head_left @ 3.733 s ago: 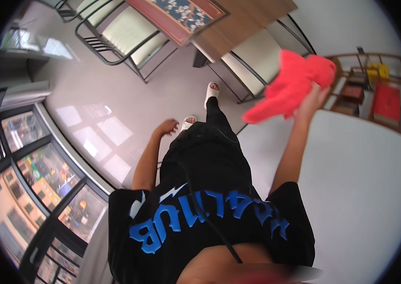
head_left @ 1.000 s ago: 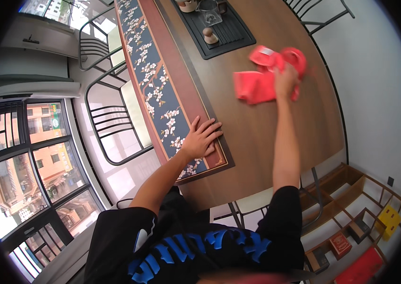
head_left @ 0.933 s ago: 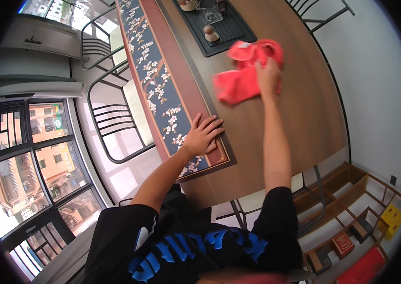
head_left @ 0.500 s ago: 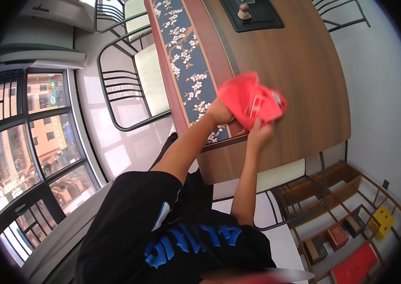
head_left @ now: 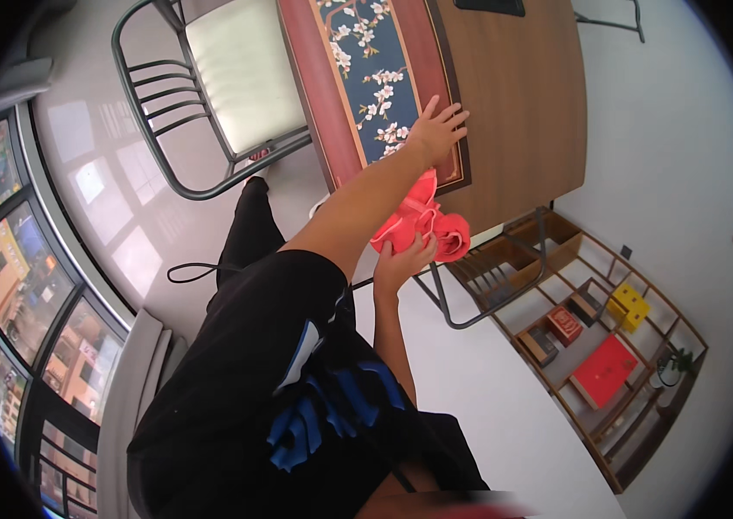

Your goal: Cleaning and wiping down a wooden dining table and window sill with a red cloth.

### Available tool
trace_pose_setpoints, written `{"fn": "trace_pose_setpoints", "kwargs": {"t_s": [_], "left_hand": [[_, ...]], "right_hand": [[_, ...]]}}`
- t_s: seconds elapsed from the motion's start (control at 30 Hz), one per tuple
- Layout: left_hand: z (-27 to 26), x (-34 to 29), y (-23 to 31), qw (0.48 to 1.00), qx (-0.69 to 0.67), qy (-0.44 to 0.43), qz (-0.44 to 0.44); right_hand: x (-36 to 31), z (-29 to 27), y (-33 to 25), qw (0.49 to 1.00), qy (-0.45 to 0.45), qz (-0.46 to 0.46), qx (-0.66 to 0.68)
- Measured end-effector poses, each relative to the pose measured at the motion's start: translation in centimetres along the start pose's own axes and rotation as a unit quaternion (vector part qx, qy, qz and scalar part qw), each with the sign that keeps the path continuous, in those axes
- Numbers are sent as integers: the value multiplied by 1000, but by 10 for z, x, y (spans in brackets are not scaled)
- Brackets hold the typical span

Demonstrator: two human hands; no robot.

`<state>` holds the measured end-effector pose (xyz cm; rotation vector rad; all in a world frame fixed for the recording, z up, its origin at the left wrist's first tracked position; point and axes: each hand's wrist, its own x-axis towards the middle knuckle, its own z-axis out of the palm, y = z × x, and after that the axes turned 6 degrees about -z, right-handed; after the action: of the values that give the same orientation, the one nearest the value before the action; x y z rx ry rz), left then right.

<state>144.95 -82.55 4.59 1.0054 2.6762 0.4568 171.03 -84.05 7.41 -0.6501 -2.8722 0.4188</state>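
Note:
My left hand (head_left: pixel 439 137) lies with its fingers spread on the corner area of a table runner (head_left: pixel 381 112), red with a dark blue panel of white blossoms. Below it, off the near edge of the wooden table (head_left: pixel 518 104), my right hand (head_left: pixel 401 261) is closed on a coral-red cloth (head_left: pixel 408 218). One end of the cloth is bunched into a loose roll, and a thin pale trim shows on it. My left forearm hides part of the cloth.
A metal-framed chair (head_left: pixel 241 78) with a cream seat stands left of the table; another dark chair frame (head_left: pixel 470 316) is near the table's end. A wooden shelf (head_left: pixel 595 432) with red and yellow boxes is at the right. Windows (head_left: pixel 46 285) line the left.
My left hand has let go of the red cloth and now lies on the runner. My right hand has drawn the cloth off the tabletop toward me. The view has shifted.

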Motion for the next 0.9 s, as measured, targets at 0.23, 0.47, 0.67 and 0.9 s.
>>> {"fn": "trace_pose_setpoints", "kwargs": {"t_s": [0.23, 0.47, 0.67, 0.9], "left_hand": [[18, -22, -22, 996, -10, 81, 44], [-3, 11, -48, 986, -44, 159, 1], [-26, 6, -40, 992, -29, 123, -4], [-27, 25, -29, 996, 1, 92, -24]], "right_hand": [[38, -15, 65, 996, -27, 3, -87], [177, -23, 151, 969, -18, 158, -189], [371, -20, 230, 955, 96, 71, -273], [572, 16, 208, 987, 80, 87, -112]]}}
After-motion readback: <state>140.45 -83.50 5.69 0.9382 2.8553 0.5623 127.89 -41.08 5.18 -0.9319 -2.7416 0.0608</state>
